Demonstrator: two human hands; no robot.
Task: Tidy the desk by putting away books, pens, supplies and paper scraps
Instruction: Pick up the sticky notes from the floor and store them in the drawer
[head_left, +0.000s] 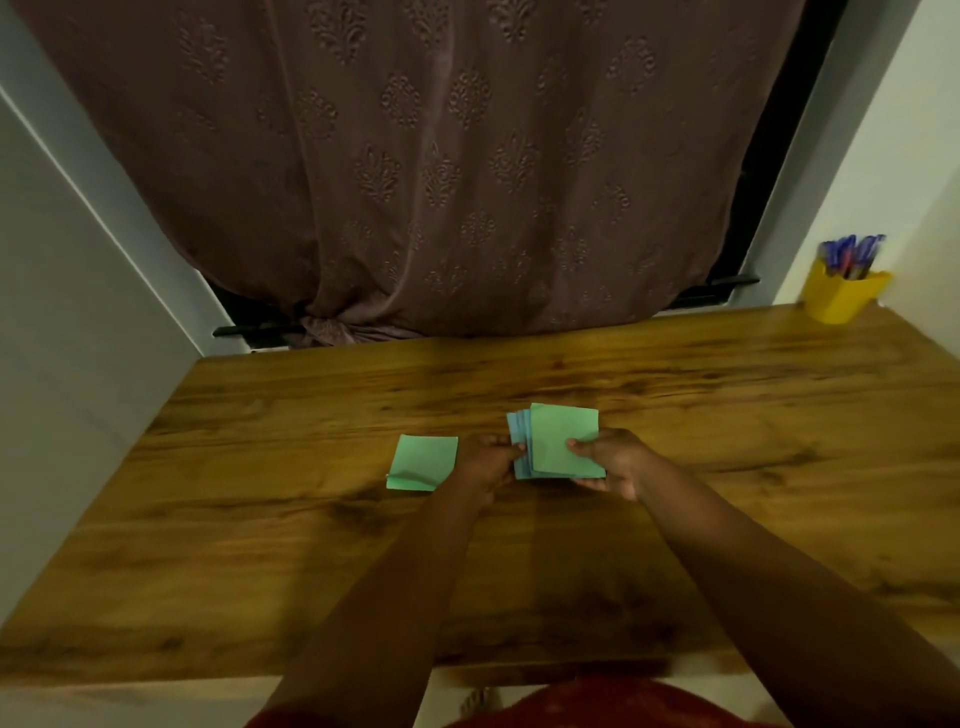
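both hands (613, 462) grip the paper stack (561, 441) between them, 1 green sheet (422, 462) lying left.

paper stack (558, 441): 1 | loose green paper (422, 462): 1 | yellow pen cup (841, 296): 1

Loose green paper (422, 463) just left of hands; pen cup (842, 297) far-right corner.
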